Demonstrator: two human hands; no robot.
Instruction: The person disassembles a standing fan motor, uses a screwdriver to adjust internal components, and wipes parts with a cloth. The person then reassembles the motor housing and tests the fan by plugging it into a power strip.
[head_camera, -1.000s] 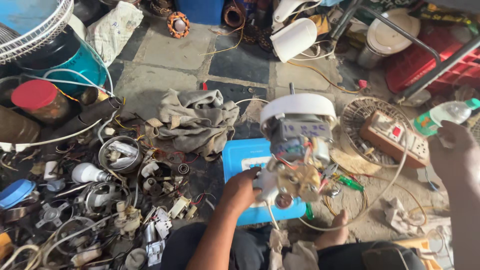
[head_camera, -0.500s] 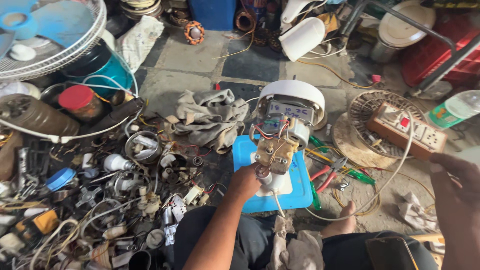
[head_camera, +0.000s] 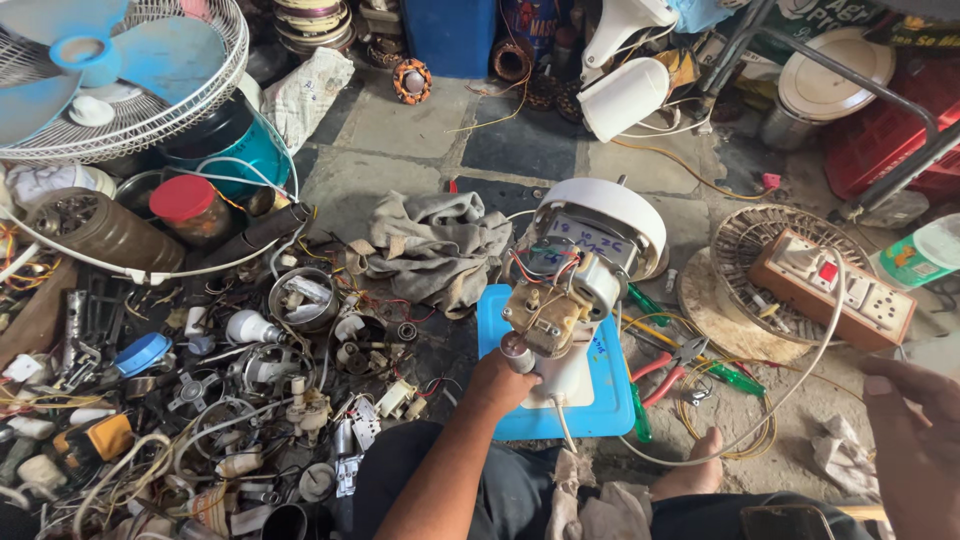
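Gripping the fan motor (head_camera: 560, 300), left hand (head_camera: 497, 380) is hemmed by clutter; right hand (head_camera: 915, 420) hangs open, empty.

Position: single head-worn camera, above a seated person's lap.
Facing: steeply down and forward onto the cluttered floor (head_camera: 400, 170).
Range: close; left hand (head_camera: 497, 382) within arm's reach, centre frame.
Overlap: none, only one view.

Right hand (head_camera: 915, 440) cropped at edge
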